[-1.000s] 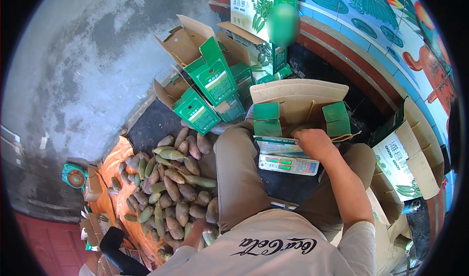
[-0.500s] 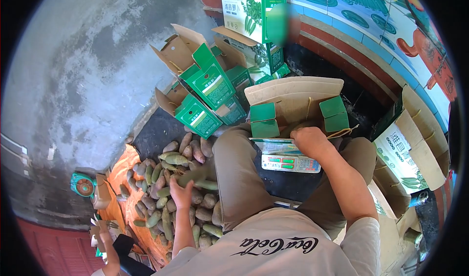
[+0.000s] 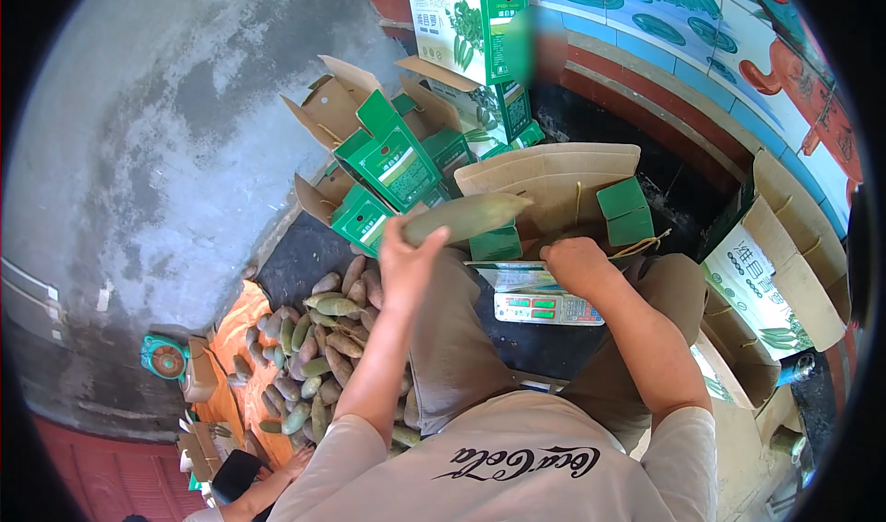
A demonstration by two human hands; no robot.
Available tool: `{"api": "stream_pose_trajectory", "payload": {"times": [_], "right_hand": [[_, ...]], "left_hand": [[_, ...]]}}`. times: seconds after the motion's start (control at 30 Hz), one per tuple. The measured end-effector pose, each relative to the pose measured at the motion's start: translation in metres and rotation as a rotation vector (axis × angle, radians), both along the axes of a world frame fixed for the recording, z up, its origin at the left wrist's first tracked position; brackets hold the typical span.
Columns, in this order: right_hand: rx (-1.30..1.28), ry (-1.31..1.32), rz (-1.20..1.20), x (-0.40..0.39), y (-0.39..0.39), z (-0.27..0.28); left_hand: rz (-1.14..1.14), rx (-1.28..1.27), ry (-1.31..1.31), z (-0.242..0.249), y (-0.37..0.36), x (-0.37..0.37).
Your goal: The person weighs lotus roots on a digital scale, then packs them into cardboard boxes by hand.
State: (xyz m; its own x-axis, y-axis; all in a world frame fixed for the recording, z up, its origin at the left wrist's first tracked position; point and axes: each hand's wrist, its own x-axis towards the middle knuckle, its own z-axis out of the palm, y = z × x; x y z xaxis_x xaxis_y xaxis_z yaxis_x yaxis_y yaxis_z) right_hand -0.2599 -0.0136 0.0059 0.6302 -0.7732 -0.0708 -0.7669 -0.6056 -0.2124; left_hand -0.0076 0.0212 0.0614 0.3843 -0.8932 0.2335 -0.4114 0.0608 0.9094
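My left hand is closed around one end of a long green radish, raised over the left rim of an open cardboard box. The radish's pointed end reaches over the box opening. My right hand rests at the near edge of that box with its fingers curled over the rim; the fingertips are partly hidden. The box stands between my knees on a digital scale with lit green displays. A heap of radishes lies beside my left leg.
Open green cartons stand at the front left, with stacked radish boxes behind. Another open box is at the right. An orange sheet lies under the heap's left side. Another person's arm shows at lower left.
My left hand has lifted a radish from the heap and carried it up and right to the box. My right hand stays at the box edge. The other person's arm has moved toward the heap.
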Motion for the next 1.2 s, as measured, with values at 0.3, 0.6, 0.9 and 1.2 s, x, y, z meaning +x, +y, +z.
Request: {"api": "stream_pose_trajectory", "payload": {"times": [0.3, 0.6, 0.9, 1.2], "right_hand": [[0.018, -0.025, 0.000, 0.001, 0.000, 0.002], [0.019, -0.015, 0.015, 0.004, -0.003, -0.002], [0.011, 0.000, 0.008, 0.005, -0.004, -0.001], [0.001, -0.028, -0.031, 0.006, -0.001, 0.003]], "left_hand": [[-0.360, 0.216, 0.461, -0.046, -0.054, -0.084], [-0.001, -0.165, 0.219, -0.026, -0.002, 0.028], [0.254, 0.604, -0.617, -0.208, 0.182, 0.188], [0.146, 1.467, -0.524, -0.303, 0.394, 0.197]]}}
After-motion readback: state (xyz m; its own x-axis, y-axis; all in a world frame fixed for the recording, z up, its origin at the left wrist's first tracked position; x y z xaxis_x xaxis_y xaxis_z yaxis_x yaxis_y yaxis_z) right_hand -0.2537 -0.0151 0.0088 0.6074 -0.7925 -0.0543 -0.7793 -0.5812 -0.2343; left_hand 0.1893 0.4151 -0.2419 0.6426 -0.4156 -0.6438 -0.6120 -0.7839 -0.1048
